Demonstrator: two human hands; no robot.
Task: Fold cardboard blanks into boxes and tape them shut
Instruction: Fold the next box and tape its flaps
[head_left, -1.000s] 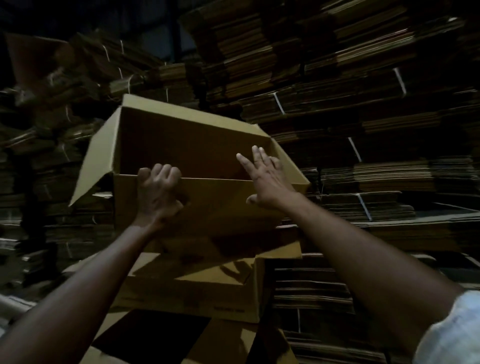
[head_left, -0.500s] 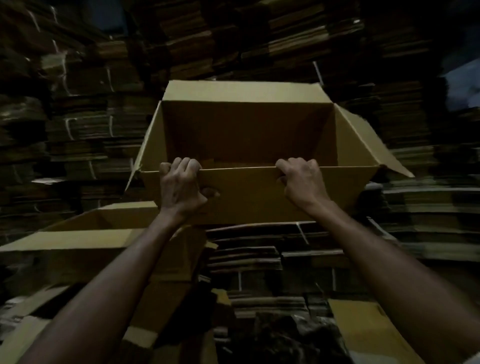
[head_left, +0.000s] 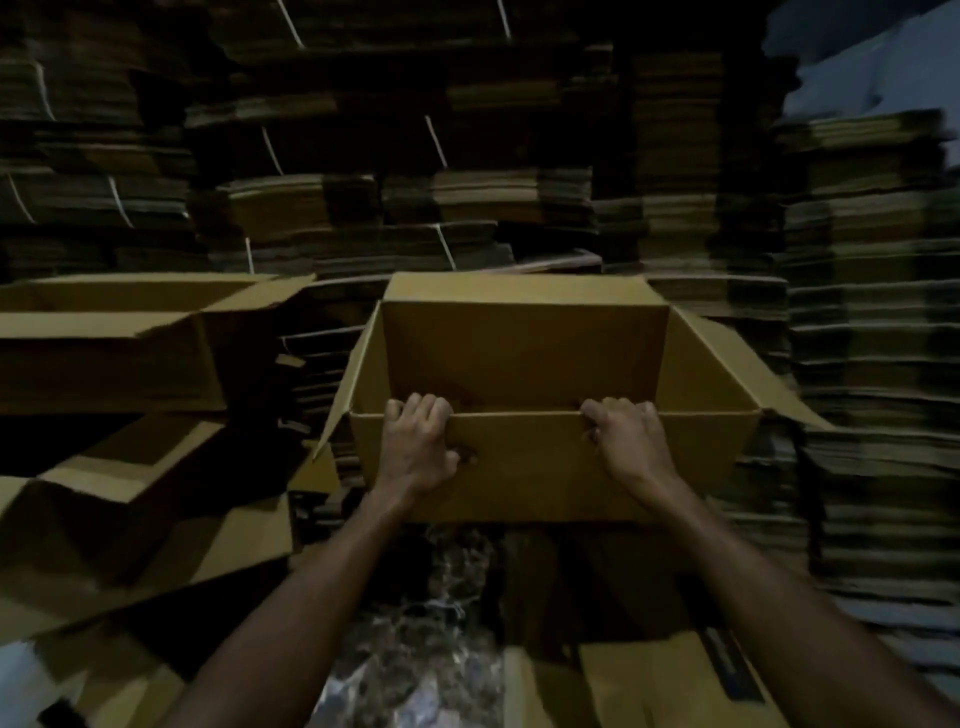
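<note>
An open-topped brown cardboard box (head_left: 524, 358) is held up in front of me, its top flaps splayed outward. My left hand (head_left: 418, 447) grips the near wall's upper edge, fingers hooked inside and thumb on the outer face. My right hand (head_left: 626, 439) grips the same edge further right, fingers curled over the rim. The box's inside is dark and I see nothing in it.
Two other formed, open boxes (head_left: 114, 343) (head_left: 119, 499) are piled at the left. Strapped stacks of flat cardboard blanks (head_left: 467, 208) fill the whole background and the right side (head_left: 872, 364). A flat blank (head_left: 675, 675) and crumpled plastic (head_left: 415, 649) lie on the floor below.
The box has come lower and slightly to the right in view, away from the pile at the left. My right hand, flat a second ago, now hooks over the rim.
</note>
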